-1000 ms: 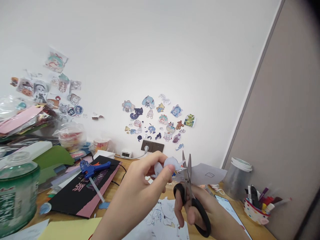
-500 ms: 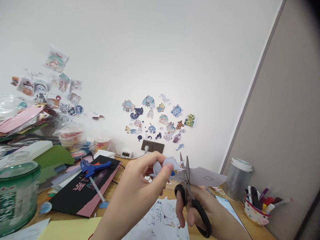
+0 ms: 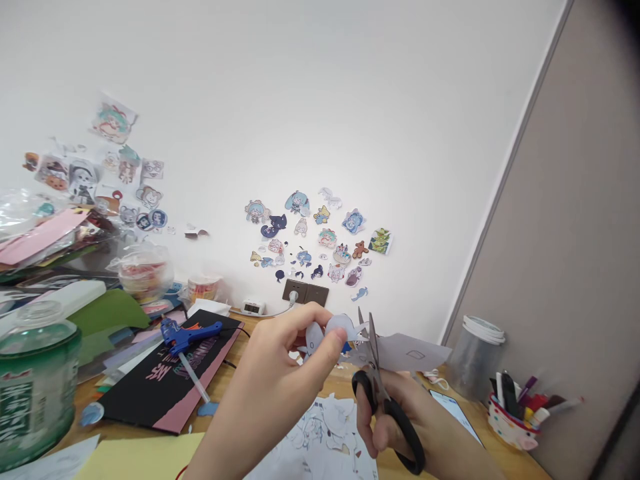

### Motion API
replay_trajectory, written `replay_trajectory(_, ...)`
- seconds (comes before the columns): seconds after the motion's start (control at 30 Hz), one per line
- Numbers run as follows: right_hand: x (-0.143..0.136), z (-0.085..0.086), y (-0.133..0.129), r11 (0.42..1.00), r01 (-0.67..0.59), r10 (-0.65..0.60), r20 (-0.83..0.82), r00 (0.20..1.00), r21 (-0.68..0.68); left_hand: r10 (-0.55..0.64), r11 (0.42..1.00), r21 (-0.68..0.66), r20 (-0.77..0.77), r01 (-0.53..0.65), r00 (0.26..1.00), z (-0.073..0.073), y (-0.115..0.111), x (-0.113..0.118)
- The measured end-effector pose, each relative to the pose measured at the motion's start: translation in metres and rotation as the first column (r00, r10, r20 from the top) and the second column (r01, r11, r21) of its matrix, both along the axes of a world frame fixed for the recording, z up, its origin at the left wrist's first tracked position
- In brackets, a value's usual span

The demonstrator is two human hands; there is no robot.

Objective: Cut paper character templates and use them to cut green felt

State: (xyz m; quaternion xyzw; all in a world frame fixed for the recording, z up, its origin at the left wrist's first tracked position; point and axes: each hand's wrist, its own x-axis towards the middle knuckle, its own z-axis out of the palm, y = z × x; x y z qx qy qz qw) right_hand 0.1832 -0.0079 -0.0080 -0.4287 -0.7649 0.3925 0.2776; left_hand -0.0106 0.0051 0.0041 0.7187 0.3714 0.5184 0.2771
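My left hand (image 3: pixel 295 360) pinches a partly cut paper piece (image 3: pixel 339 325) between thumb and fingers, its pale side facing me with a bit of blue showing. Black-handled scissors (image 3: pixel 410 427) are in my right hand (image 3: pixel 400 407), fingers through the loops. Their blades point up, slightly apart, at the paper's right edge. A wide white strip of paper (image 3: pixel 417 353) with a small drawn outline extends rightward behind the blades. Below the hands lie printed sheets and paper scraps (image 3: pixel 325 433) on the wooden desk.
A blue glue gun (image 3: pixel 187 337) rests on a black folder (image 3: pixel 145 387) at left, beside a green jar (image 3: pixel 37 387) and yellow paper (image 3: pixel 140 457). To the right are a phone (image 3: pixel 457 413), a lidded clear container (image 3: pixel 475 357) and a pen holder (image 3: pixel 513 420).
The scissors have shifted slightly and their blades have tilted a little to the left. The paper strip behind them has moved slightly. My left hand is almost unmoved.
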Motion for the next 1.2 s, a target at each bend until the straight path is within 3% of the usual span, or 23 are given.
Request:
replay_trajectory(0.27,-0.002,-0.001,0.001,1.0,-0.029,0.029,-0.041,0.999,0.001,-0.007,1.0,-0.005,0.019,0.007,1.0,0.001,0.0,0.002)
replay_trajectory(0.53,-0.001,-0.006,0.009,0.999,-0.036,0.036,-0.135,0.99,0.001,-0.117,0.992,-0.028,0.118,0.121,0.986,0.0,0.006,0.005)
replay_trajectory(0.73,-0.002,-0.007,0.012,0.995,-0.032,0.044,-0.13,0.991,0.09,-0.199,0.977,-0.057,0.126,0.207,0.972,0.0,0.011,0.006)
replay_trajectory(0.87,-0.004,-0.009,0.018,0.98,0.124,-0.077,-0.281,0.957,0.155,-0.313,0.938,-0.13,0.08,0.321,0.946,-0.002,0.017,0.008)
replay_trajectory(1.0,-0.005,-0.008,0.023,0.925,0.341,-0.239,-0.444,0.864,0.166,-0.412,0.889,-0.193,0.058,0.415,0.91,-0.005,0.024,0.011)
replay_trajectory(1.2,-0.002,-0.011,0.028,0.883,0.429,-0.311,-0.45,0.837,0.188,-0.461,0.853,-0.225,0.1,0.471,0.882,-0.011,0.036,0.015)
